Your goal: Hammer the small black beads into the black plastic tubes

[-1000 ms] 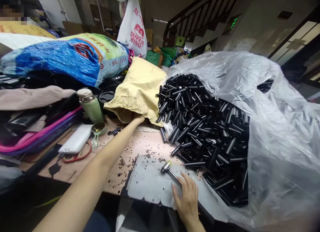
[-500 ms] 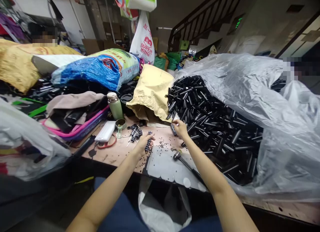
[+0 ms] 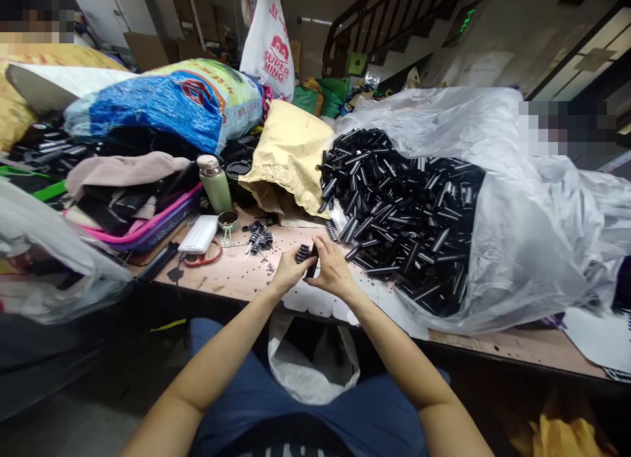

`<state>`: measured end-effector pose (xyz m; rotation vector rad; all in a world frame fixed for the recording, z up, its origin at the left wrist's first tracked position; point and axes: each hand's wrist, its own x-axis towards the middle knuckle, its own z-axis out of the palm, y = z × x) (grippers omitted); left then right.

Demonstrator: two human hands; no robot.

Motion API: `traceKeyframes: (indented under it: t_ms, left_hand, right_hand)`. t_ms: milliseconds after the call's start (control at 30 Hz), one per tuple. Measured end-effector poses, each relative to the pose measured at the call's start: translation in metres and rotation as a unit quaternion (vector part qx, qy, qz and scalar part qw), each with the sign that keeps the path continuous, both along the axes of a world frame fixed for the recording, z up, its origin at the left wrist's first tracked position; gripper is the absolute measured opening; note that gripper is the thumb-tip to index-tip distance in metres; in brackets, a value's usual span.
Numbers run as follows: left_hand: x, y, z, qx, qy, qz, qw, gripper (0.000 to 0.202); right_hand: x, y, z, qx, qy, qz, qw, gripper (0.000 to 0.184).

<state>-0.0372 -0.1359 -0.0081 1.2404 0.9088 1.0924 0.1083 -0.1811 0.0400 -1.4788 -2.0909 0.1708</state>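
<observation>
My left hand (image 3: 287,273) pinches a short black studded piece (image 3: 302,253) above the table's front edge. My right hand (image 3: 332,269) is closed on a black tube (image 3: 311,270) and meets the left hand at that piece. Both hands hover over a white foam pad (image 3: 320,304). A big heap of black tubes (image 3: 399,207) spills from a clear plastic bag (image 3: 517,220) just right of my hands. More studded pieces (image 3: 259,237) lie on the wood to the left, and one (image 3: 331,231) rests by the heap.
A yellow sack (image 3: 288,154) stands behind my hands. A green flask (image 3: 215,183), its cap (image 3: 229,221), a white power bank (image 3: 198,234), red scissors (image 3: 203,257) and a pink basket (image 3: 158,223) crowd the left. Small black beads dot the wood. A white bag (image 3: 310,371) hangs below the edge.
My hands came together from apart; the right left the tube heap holding a tube, the left brought its studded piece to it. The view shifted; the hammer is hidden from sight.
</observation>
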Motion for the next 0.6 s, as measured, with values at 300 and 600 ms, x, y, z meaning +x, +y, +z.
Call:
traceKeyframes:
  t_ms: [300, 600]
  left_hand:
    - [-0.006, -0.031, -0.054, 0.276, 0.468, 0.055, 0.838, 0.038]
    - [-0.044, -0.046, -0.051, 0.289, 0.299, 0.088, 0.905, 0.022]
  right_hand:
    - [0.048, -0.095, -0.071, -0.176, 0.064, -0.074, 0.980, 0.097]
    - [0.083, -0.094, -0.100, -0.093, -0.016, -0.155, 0.983, 0.093]
